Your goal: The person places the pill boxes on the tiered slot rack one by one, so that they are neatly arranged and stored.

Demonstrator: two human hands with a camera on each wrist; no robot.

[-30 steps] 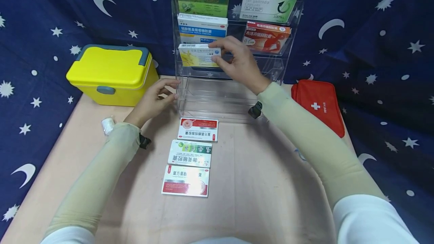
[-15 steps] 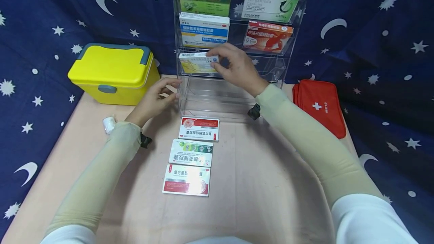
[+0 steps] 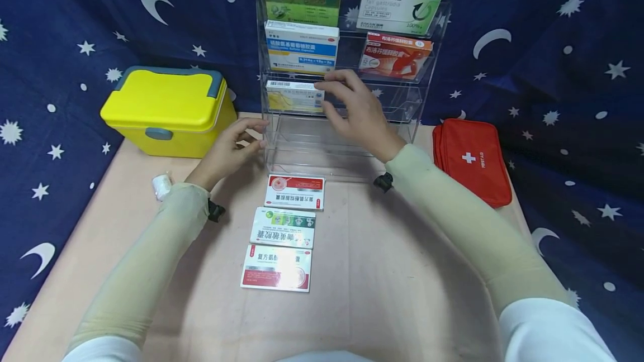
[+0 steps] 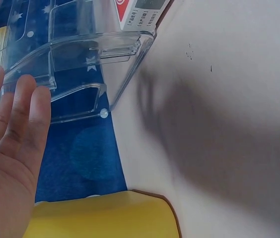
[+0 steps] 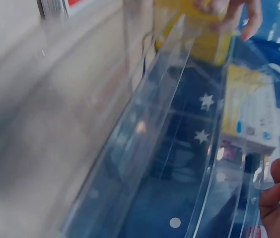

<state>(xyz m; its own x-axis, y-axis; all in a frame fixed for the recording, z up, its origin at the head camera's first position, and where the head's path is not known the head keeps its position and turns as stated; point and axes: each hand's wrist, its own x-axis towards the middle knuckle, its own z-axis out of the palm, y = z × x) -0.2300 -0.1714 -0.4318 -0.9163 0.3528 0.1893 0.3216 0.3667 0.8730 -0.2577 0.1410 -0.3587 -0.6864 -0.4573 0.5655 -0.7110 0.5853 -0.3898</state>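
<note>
Rectangular yellow-white carton (image 3: pixel 294 96) sat in smooth clear-plastic rack (image 3: pixel 327 144), third row down; right hand (image 3: pixel 359 113), pinching it earlier, had let go. Left hand (image 3: pixel 228 147) stayed at rack's side, fingers relaxed.

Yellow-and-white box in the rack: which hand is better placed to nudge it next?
Probably the right hand, close beside the yellow-and-white box and seeming to grip nothing. The left hand is lower, at the left edge of the clear rack.
</note>
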